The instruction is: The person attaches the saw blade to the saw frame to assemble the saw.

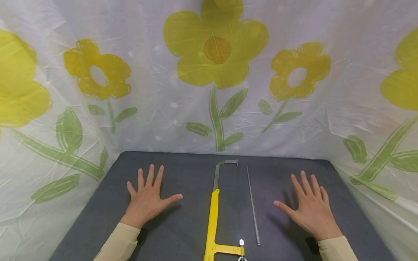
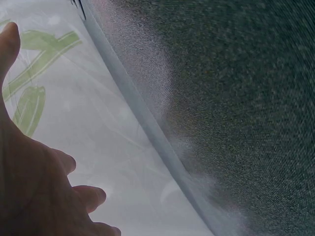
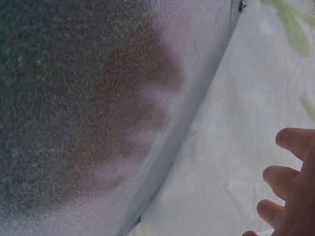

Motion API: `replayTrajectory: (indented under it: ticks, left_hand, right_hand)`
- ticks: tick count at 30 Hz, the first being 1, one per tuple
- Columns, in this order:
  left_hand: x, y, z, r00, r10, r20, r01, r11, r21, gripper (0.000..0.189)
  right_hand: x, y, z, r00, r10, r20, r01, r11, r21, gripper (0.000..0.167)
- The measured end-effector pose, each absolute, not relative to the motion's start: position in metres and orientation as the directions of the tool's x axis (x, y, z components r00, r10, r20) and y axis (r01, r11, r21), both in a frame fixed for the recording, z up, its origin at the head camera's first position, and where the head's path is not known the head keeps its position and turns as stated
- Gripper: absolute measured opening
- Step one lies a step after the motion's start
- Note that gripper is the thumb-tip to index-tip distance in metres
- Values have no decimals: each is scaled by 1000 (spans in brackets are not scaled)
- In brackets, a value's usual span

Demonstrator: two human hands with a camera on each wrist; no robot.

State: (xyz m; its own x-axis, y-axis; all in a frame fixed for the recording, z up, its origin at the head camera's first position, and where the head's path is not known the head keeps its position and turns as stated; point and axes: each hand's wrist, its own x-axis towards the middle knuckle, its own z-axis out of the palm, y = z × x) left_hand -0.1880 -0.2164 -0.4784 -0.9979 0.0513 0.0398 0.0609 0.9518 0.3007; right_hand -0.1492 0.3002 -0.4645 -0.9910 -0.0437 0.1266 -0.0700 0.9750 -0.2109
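A hacksaw frame (image 1: 213,217) with a yellow handle and a bent metal front arm lies in the middle of the dark table, its near end cut off by the head view's lower edge. Just right of it lies a thin grey saw blade (image 1: 253,206), separate from the frame. My left hand (image 1: 147,197), fingers spread and palm down, is left of the frame and holds nothing. On the other side, right of the blade, my right hand (image 1: 310,208) is spread the same way, also holding nothing. A shadow falls beside each hand.
The dark grey table (image 1: 183,181) has its far edge against a white cloth (image 1: 156,119) printed with yellow flowers. This cloth also hangs along the left and right sides. A wing nut (image 1: 241,258) sits on the hacksaw frame's near crosspiece.
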Motion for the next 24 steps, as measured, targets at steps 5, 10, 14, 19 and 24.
replayTrajectory:
  ticks: [5, 10, 14, 19, 24]
  left_hand:
    - [-188, -217, -477, -998, 54, 34, 62, 950, 306, 132]
    - [-187, -217, -475, -998, 55, 28, 61, 948, 311, 131]
    - [-185, -219, -475, -998, 51, 29, 58, 949, 310, 131]
    - [-183, -221, -475, -999, 48, 20, 52, 948, 315, 130]
    - [-182, -222, -476, -999, 43, 17, 46, 945, 325, 131]
  right_hand:
    - [-147, 301, -467, -991, -43, 128, -70, 974, -217, 120]
    - [-145, 304, -469, -989, -33, 142, -65, 972, -227, 120]
    - [-145, 305, -469, -989, -30, 147, -64, 970, -233, 120]
    - [-145, 305, -470, -989, -33, 146, -66, 971, -230, 120]
    - [-145, 306, -470, -990, -34, 137, -65, 972, -227, 120]
